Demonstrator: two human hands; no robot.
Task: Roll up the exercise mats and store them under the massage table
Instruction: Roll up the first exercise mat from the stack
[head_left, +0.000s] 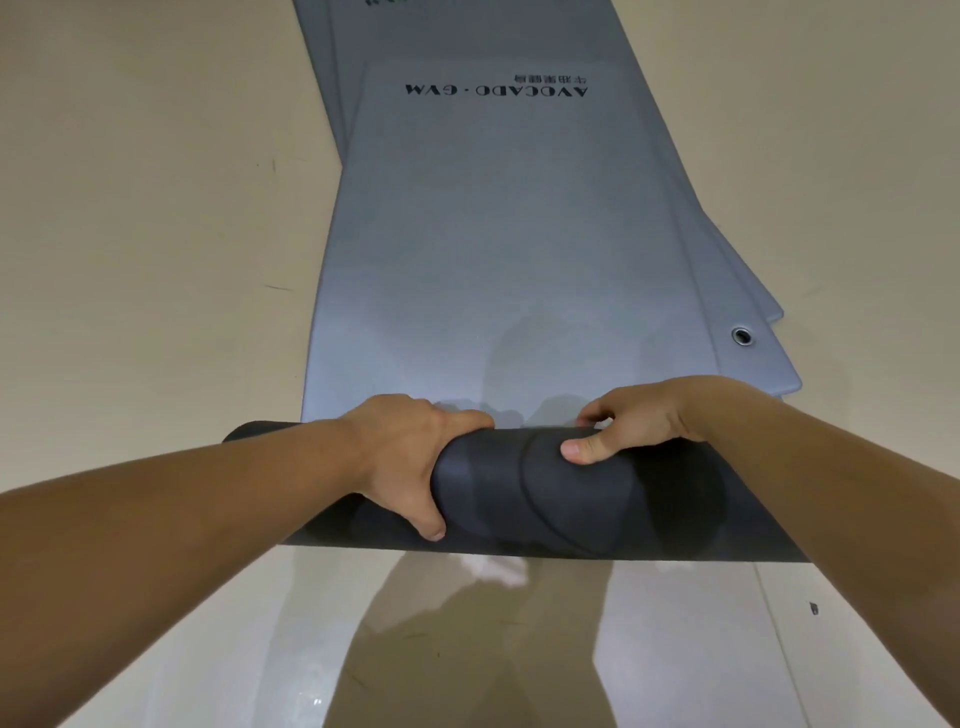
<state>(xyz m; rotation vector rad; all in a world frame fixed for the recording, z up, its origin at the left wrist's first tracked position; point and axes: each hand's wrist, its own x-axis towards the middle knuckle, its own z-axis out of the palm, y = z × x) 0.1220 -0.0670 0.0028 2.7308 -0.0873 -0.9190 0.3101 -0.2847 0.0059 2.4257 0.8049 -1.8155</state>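
A grey-blue exercise mat (493, 234) is laid on the pale floor (130, 208), on top of other mats (763, 364) fanned out beneath it. Its near end is wound into a dark roll (561, 499). The grip of the left hand (410, 457) is closed over the roll, fingers on top and thumb at the near side; the right hand (639, 421) is likewise curled around it. A metal eyelet (742, 335) is seen in a lower mat's corner
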